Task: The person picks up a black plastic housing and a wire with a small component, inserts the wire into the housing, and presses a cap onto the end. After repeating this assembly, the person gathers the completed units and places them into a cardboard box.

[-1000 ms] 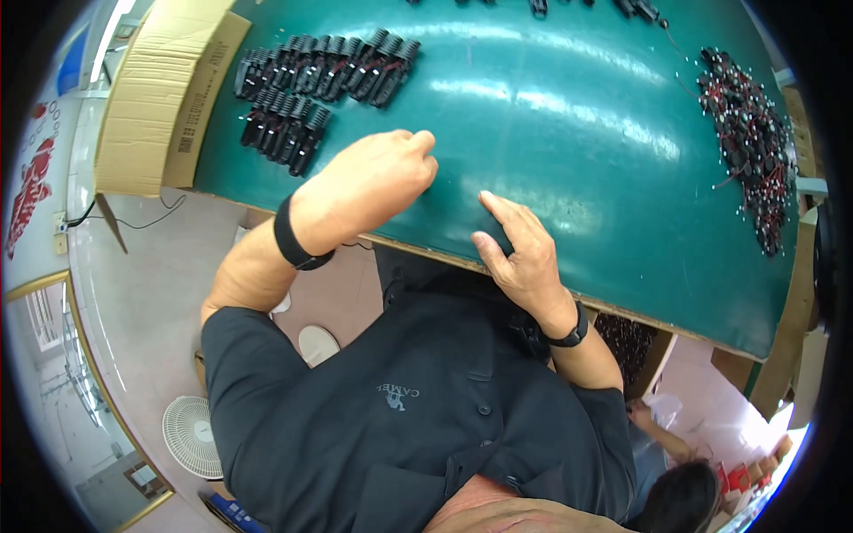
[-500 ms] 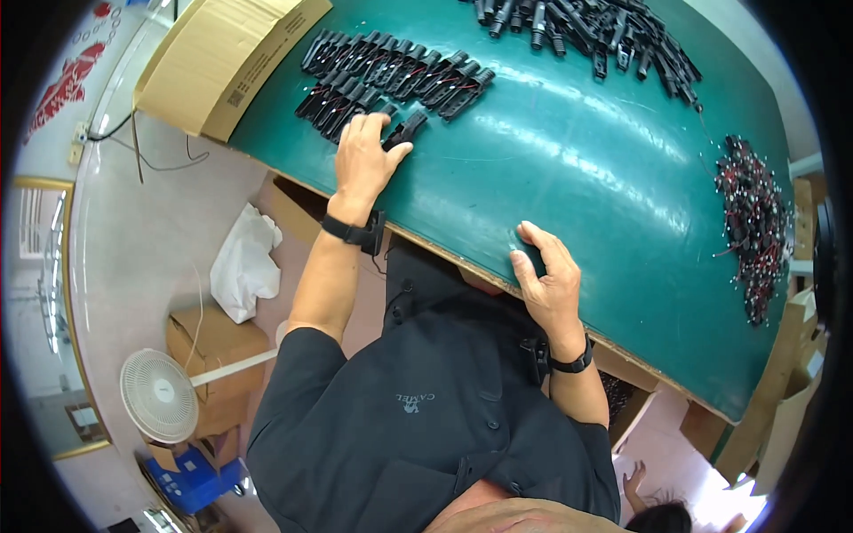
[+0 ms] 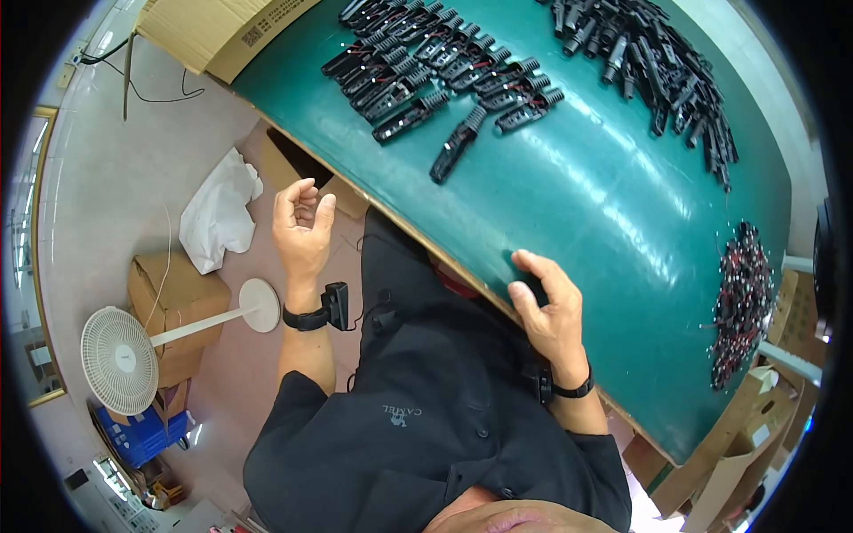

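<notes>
My left hand (image 3: 302,229) hangs off the table's near edge at the left, above the floor. Its fingers are loosely curled with the thumb apart, and nothing shows in them. My right hand (image 3: 553,306) rests at the near edge, thumb and fingers spread, holding nothing. Beyond my hands, slim black plastic casings with ribbed ends and red wires inside (image 3: 471,69) lie slanted in rows on the green tabletop (image 3: 533,195). One black casing (image 3: 458,145) lies nearer me, apart from the rows.
A pile of black casing parts (image 3: 649,71) lies at the far right. Nearer on the right is a heap of small wired parts (image 3: 743,306). A cardboard box (image 3: 240,35) stands at the far left. A white fan (image 3: 120,360) and a white bag (image 3: 220,211) are on the floor.
My left hand has drawn back from the casings toward me, off the table. The casing it was beside now lies apart. The view has shifted; my right hand stays at the edge.
</notes>
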The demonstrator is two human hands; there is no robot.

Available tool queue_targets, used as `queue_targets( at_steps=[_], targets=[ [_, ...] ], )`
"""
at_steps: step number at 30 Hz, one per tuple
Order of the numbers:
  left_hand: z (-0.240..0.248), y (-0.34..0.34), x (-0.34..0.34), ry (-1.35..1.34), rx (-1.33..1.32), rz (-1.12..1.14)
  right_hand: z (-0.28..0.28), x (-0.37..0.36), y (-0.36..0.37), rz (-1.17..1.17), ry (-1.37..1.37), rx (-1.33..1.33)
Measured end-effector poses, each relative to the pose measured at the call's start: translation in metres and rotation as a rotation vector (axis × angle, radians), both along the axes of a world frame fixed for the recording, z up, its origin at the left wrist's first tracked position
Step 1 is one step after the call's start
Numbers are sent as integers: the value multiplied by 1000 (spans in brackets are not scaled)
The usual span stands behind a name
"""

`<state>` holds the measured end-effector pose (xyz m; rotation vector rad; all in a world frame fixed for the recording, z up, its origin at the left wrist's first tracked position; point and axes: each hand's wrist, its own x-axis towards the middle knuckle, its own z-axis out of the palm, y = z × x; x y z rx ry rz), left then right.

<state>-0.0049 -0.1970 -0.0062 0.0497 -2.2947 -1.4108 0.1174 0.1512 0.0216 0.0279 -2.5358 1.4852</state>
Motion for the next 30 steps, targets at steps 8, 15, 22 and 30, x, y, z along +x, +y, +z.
queue_targets(
  at_steps=[8, 15, 22, 30],
  targets=[
    [17, -28, -96, 74, -191, -104, 4, -66, -41, 10, -162, 61],
    [37, -62, -147, -247, -151, -286, 17, -126, -74, -18, -412, 104],
    [67, -88, -249, -149, -273, -448, 3, -169, -127, -392, -463, -74],
    [16, -50, -321, -494, -379, -709, -12, -211, -169, -665, -494, -315]
  ],
)
